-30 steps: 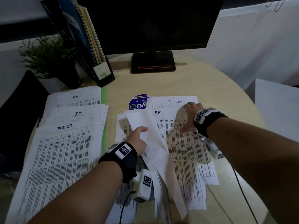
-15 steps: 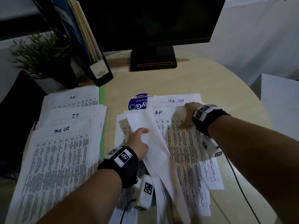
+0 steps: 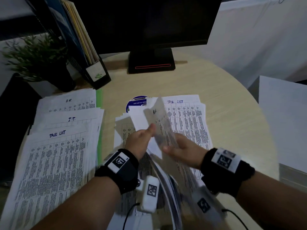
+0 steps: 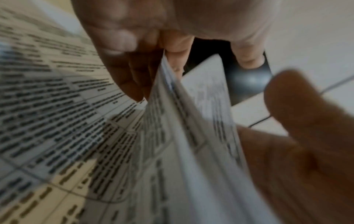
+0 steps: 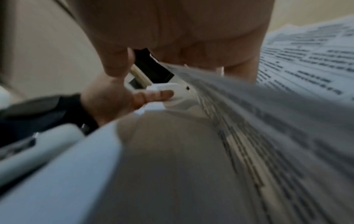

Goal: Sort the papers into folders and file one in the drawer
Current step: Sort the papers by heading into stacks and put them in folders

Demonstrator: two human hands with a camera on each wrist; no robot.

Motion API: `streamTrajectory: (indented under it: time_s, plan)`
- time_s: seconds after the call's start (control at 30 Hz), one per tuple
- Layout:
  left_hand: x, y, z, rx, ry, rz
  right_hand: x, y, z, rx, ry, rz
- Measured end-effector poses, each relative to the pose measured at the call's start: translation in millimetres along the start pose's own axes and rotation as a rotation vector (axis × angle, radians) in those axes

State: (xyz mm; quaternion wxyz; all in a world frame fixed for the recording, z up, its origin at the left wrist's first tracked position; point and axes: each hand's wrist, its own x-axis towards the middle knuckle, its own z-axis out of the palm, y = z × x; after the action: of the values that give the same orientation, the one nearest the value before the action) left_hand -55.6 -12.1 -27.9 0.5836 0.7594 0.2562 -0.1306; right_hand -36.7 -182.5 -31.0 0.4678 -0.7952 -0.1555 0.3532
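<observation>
The right hand [image 3: 181,149] has come off the flat papers and now holds up a printed sheet marked H.R. [image 3: 163,125], with its thumb and fingers pinching it. The left hand [image 3: 139,141] still holds its lifted bunch of sheets [image 3: 139,120], fingers under and thumb on top, right beside the right hand. Both hands are over a round, light wood table [image 3: 149,83] in a dim room. Under the hands lies a flat pile with a Task List page [image 3: 186,117] on top, and a blue round sticker [image 3: 135,102] peeks out just past it. Out to the left of the left hand are three sorted piles [image 3: 56,146], marked H.R., J.T. and Task List, lying on a green folder [image 3: 99,100]. Far ahead of the hands stands a dark screen [image 3: 149,22] on its black foot. Ahead and to the left, a black file box [image 3: 98,73] holds folders standing up, some blue and some tan, next to a green plant [image 3: 36,57] in a pot.
</observation>
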Motion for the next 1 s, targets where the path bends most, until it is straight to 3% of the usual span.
streamTrajectory:
  time_s: [0.07, 0.2, 0.33, 0.47, 0.5, 0.63, 0.73, 0.83, 1.0]
  plan:
    - [-9, 8, 9, 0.077, 0.009, 0.103, -6, 1, 12, -0.229, 0.011, -0.039]
    - [-4, 9, 16, 0.341, 0.11, 0.179, -17, -8, 17, -0.272, 0.02, 0.009]
    - [2, 11, 11, 0.359, 0.157, 0.142, -16, -3, 8, -0.199, 0.144, 0.105]
    - [8, 9, 7, 0.306, 0.205, 0.162, -16, 12, -3, 0.136, 0.214, 0.264]
    - [10, 8, 6, 0.28, 0.216, 0.171, -17, 15, -8, 0.121, 0.258, 0.292]
    - [3, 3, 0, 0.141, 0.276, 0.184, -23, 24, -36, -0.46, 0.428, 0.565]
    - [-3, 3, -1, 0.11, 0.252, 0.266, -27, 29, -45, -0.461, 0.393, 0.681]
    - [1, 2, -1, 0.235, 0.159, 0.254, -26, 29, -41, -0.359, 0.422, 0.672]
    - [9, -9, 0, 0.296, 0.132, 0.152, -23, 29, -37, -0.526, 0.315, 0.57]
